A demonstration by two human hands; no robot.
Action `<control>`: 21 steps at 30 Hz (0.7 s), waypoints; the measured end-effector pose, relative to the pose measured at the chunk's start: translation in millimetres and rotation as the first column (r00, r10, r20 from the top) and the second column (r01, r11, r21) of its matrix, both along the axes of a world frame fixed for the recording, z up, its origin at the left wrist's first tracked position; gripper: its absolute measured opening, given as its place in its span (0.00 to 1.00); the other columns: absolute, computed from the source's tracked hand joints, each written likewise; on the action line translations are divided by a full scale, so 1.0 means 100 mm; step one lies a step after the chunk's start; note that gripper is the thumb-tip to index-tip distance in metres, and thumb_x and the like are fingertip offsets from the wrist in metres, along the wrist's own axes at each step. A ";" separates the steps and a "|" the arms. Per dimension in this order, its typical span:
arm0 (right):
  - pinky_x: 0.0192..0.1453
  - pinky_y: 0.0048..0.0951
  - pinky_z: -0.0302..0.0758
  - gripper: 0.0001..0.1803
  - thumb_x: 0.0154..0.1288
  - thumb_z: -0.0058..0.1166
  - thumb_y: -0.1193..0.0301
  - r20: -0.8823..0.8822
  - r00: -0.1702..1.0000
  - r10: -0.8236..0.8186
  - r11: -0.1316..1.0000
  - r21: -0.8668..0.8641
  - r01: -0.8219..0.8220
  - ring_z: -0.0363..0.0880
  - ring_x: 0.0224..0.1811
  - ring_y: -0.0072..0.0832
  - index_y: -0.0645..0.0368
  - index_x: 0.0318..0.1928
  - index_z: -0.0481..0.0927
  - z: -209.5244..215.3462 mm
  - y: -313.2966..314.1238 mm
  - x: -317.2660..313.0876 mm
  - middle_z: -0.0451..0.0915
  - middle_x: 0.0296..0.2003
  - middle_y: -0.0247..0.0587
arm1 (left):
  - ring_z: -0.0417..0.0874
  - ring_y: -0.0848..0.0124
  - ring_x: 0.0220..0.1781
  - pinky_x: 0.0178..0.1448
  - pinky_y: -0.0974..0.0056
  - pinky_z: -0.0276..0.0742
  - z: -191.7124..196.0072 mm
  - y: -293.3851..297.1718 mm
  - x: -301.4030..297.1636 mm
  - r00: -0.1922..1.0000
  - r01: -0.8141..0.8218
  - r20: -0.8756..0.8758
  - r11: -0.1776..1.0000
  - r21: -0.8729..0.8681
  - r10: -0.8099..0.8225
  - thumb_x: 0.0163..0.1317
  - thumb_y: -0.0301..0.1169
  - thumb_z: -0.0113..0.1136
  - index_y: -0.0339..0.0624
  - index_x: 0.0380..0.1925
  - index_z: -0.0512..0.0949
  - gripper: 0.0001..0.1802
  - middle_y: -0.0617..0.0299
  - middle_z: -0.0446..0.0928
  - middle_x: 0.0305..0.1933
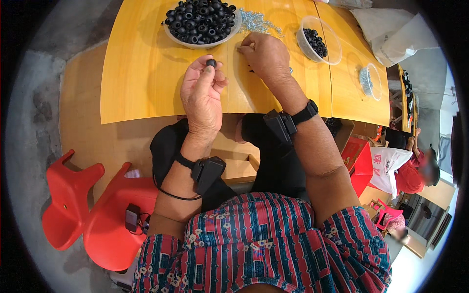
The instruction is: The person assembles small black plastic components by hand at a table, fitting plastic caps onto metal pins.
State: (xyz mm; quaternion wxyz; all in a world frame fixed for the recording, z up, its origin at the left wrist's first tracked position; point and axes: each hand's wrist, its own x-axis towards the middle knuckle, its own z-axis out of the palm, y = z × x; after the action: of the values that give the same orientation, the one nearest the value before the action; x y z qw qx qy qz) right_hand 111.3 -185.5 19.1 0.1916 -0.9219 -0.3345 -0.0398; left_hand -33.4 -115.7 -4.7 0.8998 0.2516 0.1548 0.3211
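Between the thumb and fingertips of my left hand point(202, 95) is a small black cylindrical plastic part point(211, 63) with rounded edges, held above the table's near edge. To its right, my right hand point(267, 56) is closed in a pinch low over the yellow table point(141, 73); whatever its fingertips hold is too small or hidden to make out. Just beyond the right hand lies a loose pile of tiny silvery-blue pieces point(256, 22). A clear plastic bowl point(202, 46) heaped with similar black parts point(200, 19) stands beyond my left hand.
Right of my hands sits a clear tub point(333, 49) with some black parts. Farther right is a smaller clear tub point(378, 88) of silvery pieces, near a white sack point(391, 39). Red chairs point(119, 219) stand at lower left. Other people point(410, 176) are at the far right.
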 end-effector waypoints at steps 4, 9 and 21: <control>0.36 0.39 0.75 0.10 0.54 0.57 0.62 0.033 0.992 0.125 0.992 -0.030 -0.124 0.79 0.32 0.42 0.54 0.31 0.80 -0.04 -0.04 0.05 0.80 0.27 0.44 | 0.73 0.79 0.33 0.43 0.71 0.72 -0.04 0.00 0.03 0.999 0.037 0.022 0.999 0.012 -0.037 0.63 0.27 0.51 0.39 0.45 0.71 0.11 0.62 0.74 0.38; 0.36 0.39 0.74 0.09 0.56 0.55 0.64 0.121 0.969 0.215 0.976 -0.054 -0.210 0.78 0.33 0.43 0.56 0.33 0.77 -0.11 -0.15 0.08 0.79 0.29 0.44 | 0.73 0.80 0.33 0.43 0.71 0.72 -0.07 -0.01 0.07 0.997 0.067 0.026 0.997 0.046 -0.068 0.64 0.27 0.51 0.39 0.47 0.71 0.12 0.61 0.73 0.39; 0.27 0.26 0.67 0.08 0.58 0.57 0.68 -0.320 0.855 0.408 0.840 0.497 -0.215 0.68 0.20 0.26 0.61 0.31 0.76 0.24 -0.31 -0.32 0.72 0.18 0.39 | 0.71 0.80 0.35 0.43 0.71 0.72 -0.09 0.00 0.07 0.982 0.165 0.090 0.986 0.028 -0.167 0.65 0.28 0.50 0.38 0.49 0.70 0.13 0.62 0.72 0.41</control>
State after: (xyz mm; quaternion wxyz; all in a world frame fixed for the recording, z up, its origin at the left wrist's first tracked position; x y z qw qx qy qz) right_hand 79.3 -216.9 42.7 0.4669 -0.7716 -0.4169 0.1133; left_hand -26.9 -116.2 -14.1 0.9270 0.2576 0.0885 0.2578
